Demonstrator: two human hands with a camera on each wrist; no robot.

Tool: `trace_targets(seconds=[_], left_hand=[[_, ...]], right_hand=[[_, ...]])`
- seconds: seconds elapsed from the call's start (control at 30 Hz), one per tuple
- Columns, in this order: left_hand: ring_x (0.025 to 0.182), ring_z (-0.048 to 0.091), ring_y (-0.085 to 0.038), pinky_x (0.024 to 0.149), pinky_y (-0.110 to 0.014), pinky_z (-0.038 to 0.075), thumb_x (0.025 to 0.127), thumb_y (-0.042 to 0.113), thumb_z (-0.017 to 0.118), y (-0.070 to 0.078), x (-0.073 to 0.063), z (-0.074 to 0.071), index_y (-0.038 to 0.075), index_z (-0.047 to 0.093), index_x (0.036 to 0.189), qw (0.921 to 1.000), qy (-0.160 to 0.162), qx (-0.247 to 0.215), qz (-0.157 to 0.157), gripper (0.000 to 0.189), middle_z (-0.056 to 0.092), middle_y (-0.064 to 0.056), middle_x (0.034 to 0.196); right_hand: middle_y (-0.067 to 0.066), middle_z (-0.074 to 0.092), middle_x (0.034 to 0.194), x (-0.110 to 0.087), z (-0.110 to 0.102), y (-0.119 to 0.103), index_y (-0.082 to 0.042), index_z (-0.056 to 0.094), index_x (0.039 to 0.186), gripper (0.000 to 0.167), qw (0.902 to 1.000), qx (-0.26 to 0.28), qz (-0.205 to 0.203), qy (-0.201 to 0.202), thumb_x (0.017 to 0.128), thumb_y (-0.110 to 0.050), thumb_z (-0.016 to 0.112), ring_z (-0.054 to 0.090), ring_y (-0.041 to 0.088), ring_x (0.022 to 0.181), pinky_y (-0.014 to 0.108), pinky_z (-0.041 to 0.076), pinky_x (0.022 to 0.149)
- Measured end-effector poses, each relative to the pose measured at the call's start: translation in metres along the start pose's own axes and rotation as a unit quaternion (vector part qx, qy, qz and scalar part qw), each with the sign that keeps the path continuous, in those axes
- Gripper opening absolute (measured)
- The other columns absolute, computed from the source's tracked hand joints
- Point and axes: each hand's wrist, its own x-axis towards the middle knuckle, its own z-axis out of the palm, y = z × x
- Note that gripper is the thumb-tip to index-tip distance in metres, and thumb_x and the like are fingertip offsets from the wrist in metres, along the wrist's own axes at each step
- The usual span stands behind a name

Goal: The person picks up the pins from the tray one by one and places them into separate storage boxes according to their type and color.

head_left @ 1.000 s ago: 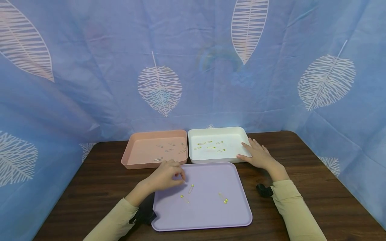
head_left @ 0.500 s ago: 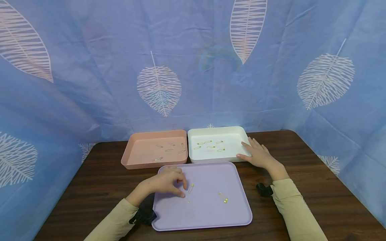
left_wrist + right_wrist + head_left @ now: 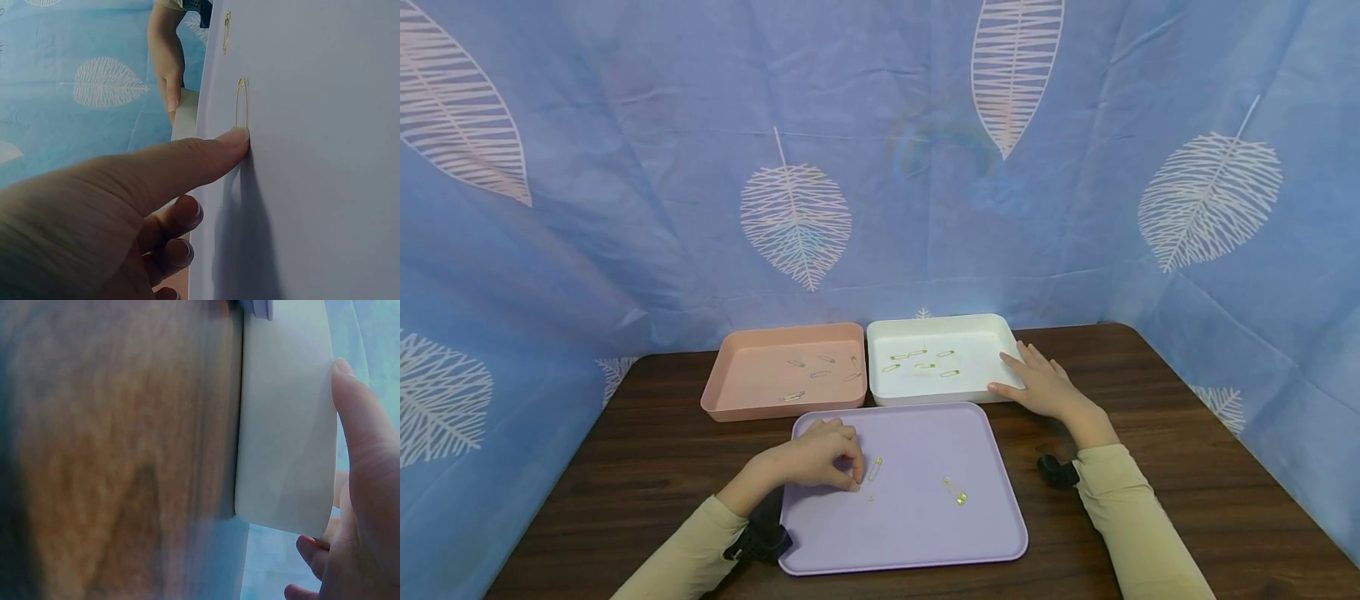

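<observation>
My left hand [image 3: 823,454] is low over the lavender tray [image 3: 917,533], thumb and index finger pinching one end of a gold safety pin [image 3: 242,103]. The pin's coil end sticks out past the thumb in the left wrist view; its head is hidden. Just beyond the fingertips lies another safety pin [image 3: 875,469]. Farther right on this tray is a small group of gold safety pins [image 3: 956,492]. My right hand [image 3: 1041,383] rests with spread fingers on the right edge of the white tray [image 3: 284,425], the thumb touching its rim.
At the back left stands a pink tray [image 3: 737,392] with several silver safety pins [image 3: 820,374]. Several gold safety pins [image 3: 925,365] lie in the white tray beside it. A leaf-patterned blue curtain [image 3: 880,208] hangs behind the dark wooden table [image 3: 625,467].
My left hand has come down and toward me on the lavender tray, and its thumb and index finger have closed on the nearer safety pin. The right hand stays at the white tray.
</observation>
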Motion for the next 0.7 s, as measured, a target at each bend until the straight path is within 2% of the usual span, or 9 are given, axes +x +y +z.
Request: trace_targets(seconds=[0.4,0.7], left_hand=[[0.081,0.038,-0.003,0.076,-0.026,0.027,0.079,0.028,0.078,0.0030,-0.0011,-0.0017,0.029,0.066,0.072,0.9999,0.002,0.013,0.003,0.014,0.050,0.010,0.077],[0.080,0.040,-0.004,0.075,-0.024,0.031,0.079,0.026,0.078,0.0006,-0.0002,-0.0023,0.029,0.065,0.072,1.0000,0.005,0.002,-0.001,0.015,0.048,0.014,0.077]], right_hand=[[0.031,0.006,0.160,-0.0005,-0.0009,0.0004,-0.004,0.027,0.153,0.086,1.0000,-0.006,0.000,-0.005,0.093,-0.060,0.050,0.005,0.051,0.147,0.070,0.006,0.113],[0.031,0.006,0.160,-0.0010,-0.0008,0.0007,-0.004,0.027,0.153,0.085,1.0000,-0.004,-0.001,-0.006,0.094,-0.060,0.050,0.005,0.051,0.147,0.071,0.006,0.113]])
